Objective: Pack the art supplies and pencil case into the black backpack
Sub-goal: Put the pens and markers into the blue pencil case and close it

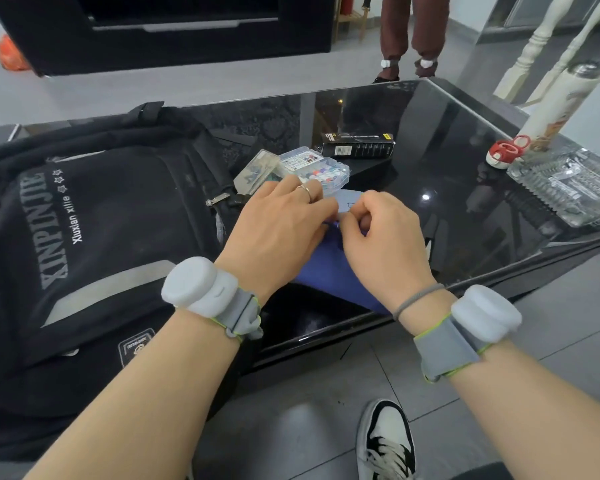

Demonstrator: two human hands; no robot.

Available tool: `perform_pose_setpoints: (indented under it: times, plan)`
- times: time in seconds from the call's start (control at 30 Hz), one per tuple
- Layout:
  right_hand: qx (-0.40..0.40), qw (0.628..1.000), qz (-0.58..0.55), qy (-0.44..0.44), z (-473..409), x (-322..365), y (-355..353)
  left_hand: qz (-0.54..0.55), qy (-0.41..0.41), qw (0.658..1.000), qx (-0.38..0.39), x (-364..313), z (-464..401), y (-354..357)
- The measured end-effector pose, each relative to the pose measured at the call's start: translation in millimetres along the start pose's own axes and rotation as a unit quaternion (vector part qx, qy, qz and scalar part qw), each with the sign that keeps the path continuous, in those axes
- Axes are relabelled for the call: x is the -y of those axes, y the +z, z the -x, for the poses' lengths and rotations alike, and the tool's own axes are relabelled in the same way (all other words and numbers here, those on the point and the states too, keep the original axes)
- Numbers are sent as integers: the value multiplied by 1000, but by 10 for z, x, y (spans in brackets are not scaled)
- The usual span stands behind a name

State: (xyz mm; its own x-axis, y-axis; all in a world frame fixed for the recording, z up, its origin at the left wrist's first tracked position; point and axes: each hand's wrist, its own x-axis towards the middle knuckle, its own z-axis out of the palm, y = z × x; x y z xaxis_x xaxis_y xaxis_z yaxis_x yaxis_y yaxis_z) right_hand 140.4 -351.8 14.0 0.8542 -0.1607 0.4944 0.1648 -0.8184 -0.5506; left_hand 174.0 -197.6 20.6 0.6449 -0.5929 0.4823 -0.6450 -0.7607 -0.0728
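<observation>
Head view showed the blue pencil case [329, 271] on the black worktop [447, 188] beside the black backpack [94, 237], pinched near its top by the left hand [278, 226] and right hand [381, 240].

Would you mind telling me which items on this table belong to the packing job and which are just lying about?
Part of the job:
black backpack
blue pencil case, under both hands
clear box of paints
flat clear packet
black pen box

Just lying about:
glass ashtray
red and white shoe ornament
white bottle
</observation>
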Motion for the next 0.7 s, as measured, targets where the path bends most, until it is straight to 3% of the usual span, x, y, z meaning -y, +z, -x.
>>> perform_pose_setpoints:
  times: [0.3,0.43,0.6,0.7]
  plan:
    - [53,964,25,259,-125,-589,-333,43,-41,998,37,294,108,-5]
    - [115,948,9,298,-31,-712,-228,36,-36,998,46,230,126,66]
    - [139,879,-148,431,25,-840,-114,51,-47,996,49,197,143,75]
    - [145,848,-204,466,33,-833,-79,54,-55,996,51,187,160,69]
